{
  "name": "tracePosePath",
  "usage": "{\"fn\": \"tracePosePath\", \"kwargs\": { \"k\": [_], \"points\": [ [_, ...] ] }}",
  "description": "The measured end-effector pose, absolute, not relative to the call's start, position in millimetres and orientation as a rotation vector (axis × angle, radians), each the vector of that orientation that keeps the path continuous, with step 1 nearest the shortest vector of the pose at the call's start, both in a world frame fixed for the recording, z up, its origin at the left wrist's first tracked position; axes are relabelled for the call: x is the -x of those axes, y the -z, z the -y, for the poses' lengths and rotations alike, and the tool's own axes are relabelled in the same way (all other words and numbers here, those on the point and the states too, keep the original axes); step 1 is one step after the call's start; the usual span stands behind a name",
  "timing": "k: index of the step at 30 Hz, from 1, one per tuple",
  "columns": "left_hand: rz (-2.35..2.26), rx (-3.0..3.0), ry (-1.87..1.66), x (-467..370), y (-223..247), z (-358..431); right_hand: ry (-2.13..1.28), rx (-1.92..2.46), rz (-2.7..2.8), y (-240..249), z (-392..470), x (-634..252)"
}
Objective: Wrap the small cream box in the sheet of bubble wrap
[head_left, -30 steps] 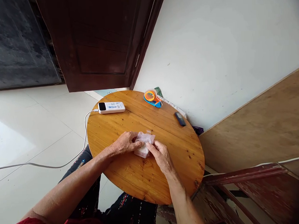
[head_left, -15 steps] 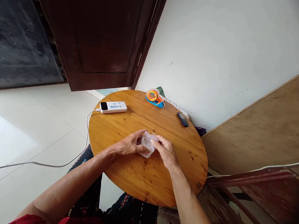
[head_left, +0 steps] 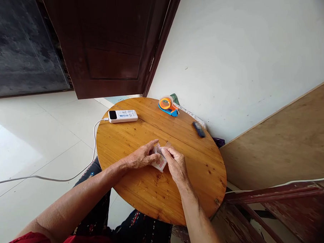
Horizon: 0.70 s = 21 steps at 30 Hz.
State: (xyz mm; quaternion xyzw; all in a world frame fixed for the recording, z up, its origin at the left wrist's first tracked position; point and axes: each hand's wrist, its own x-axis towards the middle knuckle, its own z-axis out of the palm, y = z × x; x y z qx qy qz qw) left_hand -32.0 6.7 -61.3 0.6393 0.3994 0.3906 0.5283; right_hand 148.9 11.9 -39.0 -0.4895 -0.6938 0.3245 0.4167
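Note:
Over the wooden table, my left hand (head_left: 144,155) is closed around the left side of a small white box (head_left: 161,165) with red print on its near face. Crumpled clear plastic (head_left: 158,149) lies over the box's upper part, between my hands. My right hand (head_left: 176,164) pinches this plastic between thumb and bent fingers. Whether the plastic is a loose wrapper or a bag around the box, I cannot tell. The box's left side is hidden by my left fingers.
On the round wooden table (head_left: 125,148), a white power bank (head_left: 123,116) with a cable stands far left. An orange and blue tape dispenser (head_left: 167,105), a tape measure strip (head_left: 190,114) and a dark blurred object (head_left: 199,129) lie along the wall edge.
My right fingers have curled further into the plastic. The plastic is more bunched up, and more of the box's red-printed face shows. My left hand has barely moved.

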Motion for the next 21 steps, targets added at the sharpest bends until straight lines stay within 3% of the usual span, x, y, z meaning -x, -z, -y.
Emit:
{"fn": "tracePosePath", "kwargs": {
  "k": [11, 21],
  "points": [
    [-1.226, -1.644, -1.060, 23, 56, -9, -0.707, 1.304, 1.748, 38, -6, -142],
    [-1.220, -1.615, -1.113, 16, 57, -13, -0.559, 1.098, 1.827, 50, -8, -142]
  ]
}}
